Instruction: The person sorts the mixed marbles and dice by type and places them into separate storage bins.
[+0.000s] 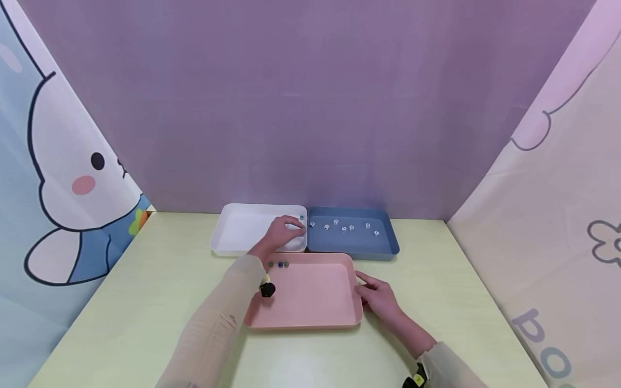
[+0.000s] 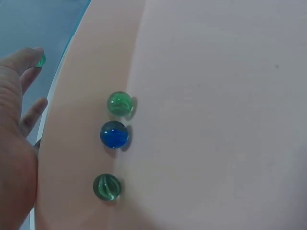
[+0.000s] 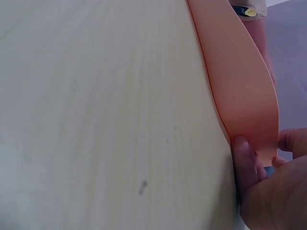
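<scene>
My left hand (image 1: 283, 231) reaches over the right part of the white tray (image 1: 237, 229). Between thumb and fingertip it pinches a green marble (image 2: 41, 61), visible in the left wrist view. Another small marble (image 1: 302, 217) lies in that tray near its right wall. Below the left forearm, the pink tray (image 1: 315, 302) holds a green marble (image 2: 120, 104), a blue marble (image 2: 114, 134) and a dark green marble (image 2: 106, 187) in a row along one wall. My right hand (image 1: 380, 298) grips the pink tray's right side, thumb low on the outer wall and fingers at the rim.
A blue-grey tray (image 1: 359, 249) with several white dice (image 1: 344, 229) stands right of the white tray, behind the pink one. All three trays rest on a pale wooden table (image 1: 427, 280). A purple backdrop (image 1: 310, 108) rises behind, with printed cloth at both sides.
</scene>
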Tool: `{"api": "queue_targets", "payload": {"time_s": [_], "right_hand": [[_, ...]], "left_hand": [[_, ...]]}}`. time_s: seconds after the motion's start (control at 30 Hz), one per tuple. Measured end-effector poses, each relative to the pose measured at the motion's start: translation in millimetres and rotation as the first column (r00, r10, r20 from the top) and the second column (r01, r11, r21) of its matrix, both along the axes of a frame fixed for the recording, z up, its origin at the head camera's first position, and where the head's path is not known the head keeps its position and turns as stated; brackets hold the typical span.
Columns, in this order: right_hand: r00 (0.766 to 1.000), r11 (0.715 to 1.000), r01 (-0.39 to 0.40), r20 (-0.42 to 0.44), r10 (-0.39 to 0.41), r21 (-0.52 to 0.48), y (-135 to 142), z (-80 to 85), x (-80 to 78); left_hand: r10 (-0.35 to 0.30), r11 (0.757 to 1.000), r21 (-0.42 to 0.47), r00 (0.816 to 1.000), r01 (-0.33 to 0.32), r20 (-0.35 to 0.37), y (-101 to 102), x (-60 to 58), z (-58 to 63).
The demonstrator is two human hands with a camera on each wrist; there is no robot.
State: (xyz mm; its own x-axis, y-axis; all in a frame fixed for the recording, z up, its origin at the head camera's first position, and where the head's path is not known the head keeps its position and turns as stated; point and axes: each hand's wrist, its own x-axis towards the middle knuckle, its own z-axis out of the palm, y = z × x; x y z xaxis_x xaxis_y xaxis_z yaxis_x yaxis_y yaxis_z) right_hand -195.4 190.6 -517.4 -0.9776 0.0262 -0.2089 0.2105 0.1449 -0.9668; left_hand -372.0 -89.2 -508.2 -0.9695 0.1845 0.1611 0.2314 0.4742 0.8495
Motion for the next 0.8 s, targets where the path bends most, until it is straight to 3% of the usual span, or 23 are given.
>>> {"api": "queue_targets", "payload": {"time_s": [0.13, 0.43, 0.8], "right_hand": [[1.0, 1.0, 0.026, -0.003, -0.026, 0.005, -4.3, 1.5, 1.3], [0.996, 0.996, 0.086, -0.03, -0.085, 0.034, -11.3, 2.4, 3.1], [0.997, 0.996, 0.079, -0.022, -0.078, 0.037, -12.5, 4.5, 3.6]], "left_hand": [[-0.007, 1.0, 0.004, 0.999, 0.007, -0.031, 0.9, 0.7, 0.3], [-0.029, 0.999, -0.045, 0.999, 0.028, -0.029, 2.9, 4.5, 2.7], [-0.022, 0.998, -0.052, 1.0, 0.021, -0.02, 3.1, 5.5, 3.1]]}}
